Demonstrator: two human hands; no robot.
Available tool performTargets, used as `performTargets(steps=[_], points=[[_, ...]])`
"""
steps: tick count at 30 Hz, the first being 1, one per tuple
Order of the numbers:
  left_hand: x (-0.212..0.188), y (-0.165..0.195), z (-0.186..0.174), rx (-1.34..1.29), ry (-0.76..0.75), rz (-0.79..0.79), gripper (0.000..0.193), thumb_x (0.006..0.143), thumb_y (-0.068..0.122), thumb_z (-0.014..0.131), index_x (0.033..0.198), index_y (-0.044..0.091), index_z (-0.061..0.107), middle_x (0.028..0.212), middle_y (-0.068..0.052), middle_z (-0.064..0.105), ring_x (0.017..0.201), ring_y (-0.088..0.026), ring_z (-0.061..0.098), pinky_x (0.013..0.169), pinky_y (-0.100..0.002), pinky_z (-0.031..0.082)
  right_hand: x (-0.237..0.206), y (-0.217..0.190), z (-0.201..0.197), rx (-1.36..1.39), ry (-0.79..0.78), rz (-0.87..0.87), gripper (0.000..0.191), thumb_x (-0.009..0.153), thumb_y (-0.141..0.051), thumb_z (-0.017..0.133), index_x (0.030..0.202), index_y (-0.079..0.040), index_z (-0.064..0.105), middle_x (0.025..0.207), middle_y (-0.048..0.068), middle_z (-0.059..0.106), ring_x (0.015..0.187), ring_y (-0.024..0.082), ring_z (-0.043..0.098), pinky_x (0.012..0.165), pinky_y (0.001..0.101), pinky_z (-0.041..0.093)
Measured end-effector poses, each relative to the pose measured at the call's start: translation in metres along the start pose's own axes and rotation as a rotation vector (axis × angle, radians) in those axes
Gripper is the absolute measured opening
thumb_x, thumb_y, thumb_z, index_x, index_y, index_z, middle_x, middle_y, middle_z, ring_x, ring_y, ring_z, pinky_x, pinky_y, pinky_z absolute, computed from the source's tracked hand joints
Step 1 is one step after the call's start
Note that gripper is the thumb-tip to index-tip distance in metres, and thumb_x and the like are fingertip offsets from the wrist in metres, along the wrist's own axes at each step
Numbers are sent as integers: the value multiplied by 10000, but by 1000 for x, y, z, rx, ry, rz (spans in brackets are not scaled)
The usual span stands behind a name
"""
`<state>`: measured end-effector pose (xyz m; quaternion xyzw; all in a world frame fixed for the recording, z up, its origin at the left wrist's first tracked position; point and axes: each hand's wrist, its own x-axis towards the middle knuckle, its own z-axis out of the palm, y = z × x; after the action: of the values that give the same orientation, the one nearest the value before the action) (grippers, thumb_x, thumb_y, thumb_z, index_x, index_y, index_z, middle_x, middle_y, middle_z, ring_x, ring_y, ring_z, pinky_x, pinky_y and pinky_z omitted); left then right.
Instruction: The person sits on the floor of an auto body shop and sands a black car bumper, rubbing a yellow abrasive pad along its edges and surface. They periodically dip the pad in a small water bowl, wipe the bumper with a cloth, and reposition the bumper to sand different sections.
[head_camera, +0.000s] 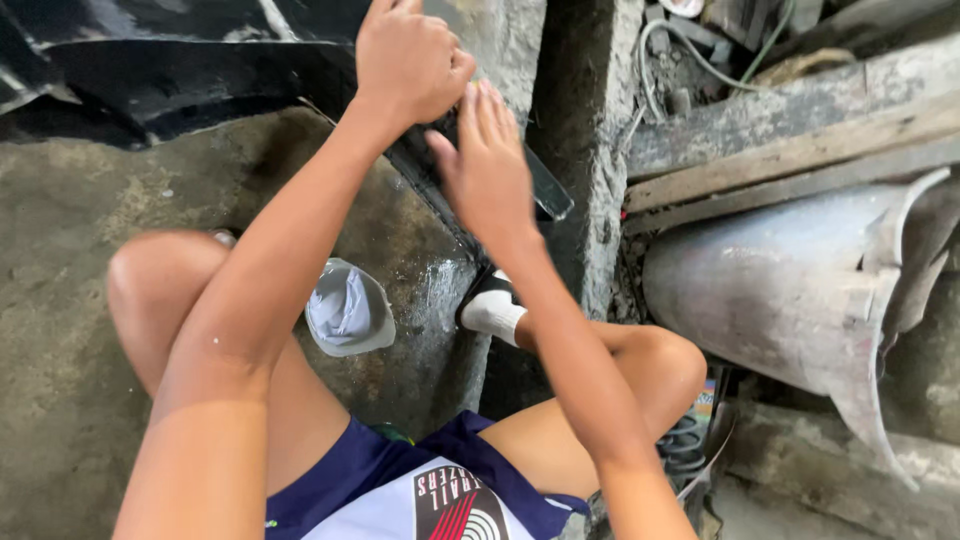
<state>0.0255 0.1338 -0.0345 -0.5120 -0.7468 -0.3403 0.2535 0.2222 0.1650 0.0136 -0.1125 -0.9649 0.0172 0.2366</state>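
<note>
Under both hands, black strip (545, 190) slants upper-left to lower-right.

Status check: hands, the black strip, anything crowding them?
Left hand fisted on black strip. Right hand flat, pressing it. Concrete ledge close alongside.

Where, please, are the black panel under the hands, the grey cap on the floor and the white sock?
black panel (545, 192): head view, on its glossy lower end right of the hands.
grey cap (347, 310): head view, middle of its crown.
white sock (493, 311): head view, on the sock's ankle part.
</note>
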Motion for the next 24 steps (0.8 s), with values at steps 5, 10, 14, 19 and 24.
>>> performTargets(steps=[5, 10, 14, 19, 24], points=[[-1, 1, 3, -35, -79, -106, 371, 874, 370, 641, 674, 75, 742, 768, -110, 717, 830, -322, 663, 836, -492, 459, -74, 16, -64, 50, -127, 134, 503, 1026, -173, 671, 1442, 76, 539, 1509, 275, 550, 1451, 415, 499, 1215, 478, 411], [1, 3, -2, 69, -99, -56, 360, 882, 365, 591, 723, 90, 760, 799, -92, 729, 855, -330, 671, 903, -486, 459, -26, 7, -7, 27, -76, 85, 712, 954, -325, 745, 1449, 109, 473, 1490, 301, 495, 1420, 453, 439, 1208, 522, 326], [0, -1, -6, -33, -294, -59, 376, 986, 303, 528, 827, 75, 780, 960, -136, 736, 968, -358, 643, 883, -522, 393, -19, 11, -4, 112, -113, 13, 743, 1008, -348, 744, 1488, 128, 436, 1533, 317, 467, 1448, 459, 417, 1227, 502, 315], [-6, 3, -11, 158, -88, 60, 387, 984, 337, 551, 768, 94, 761, 880, -73, 730, 976, -287, 624, 1054, -438, 384, -82, 26, -52, 35, -118, 81, 735, 989, -354, 736, 1477, 108, 439, 1545, 309, 460, 1473, 460, 419, 1245, 483, 331], [-5, 1, -14, 74, -138, 67, 336, 948, 260, 529, 759, 92, 751, 920, -60, 736, 969, -280, 626, 976, -457, 384, -10, 12, -18, 157, -123, 67, 763, 991, -371, 754, 1481, 111, 423, 1533, 293, 462, 1450, 444, 441, 1244, 473, 347]])
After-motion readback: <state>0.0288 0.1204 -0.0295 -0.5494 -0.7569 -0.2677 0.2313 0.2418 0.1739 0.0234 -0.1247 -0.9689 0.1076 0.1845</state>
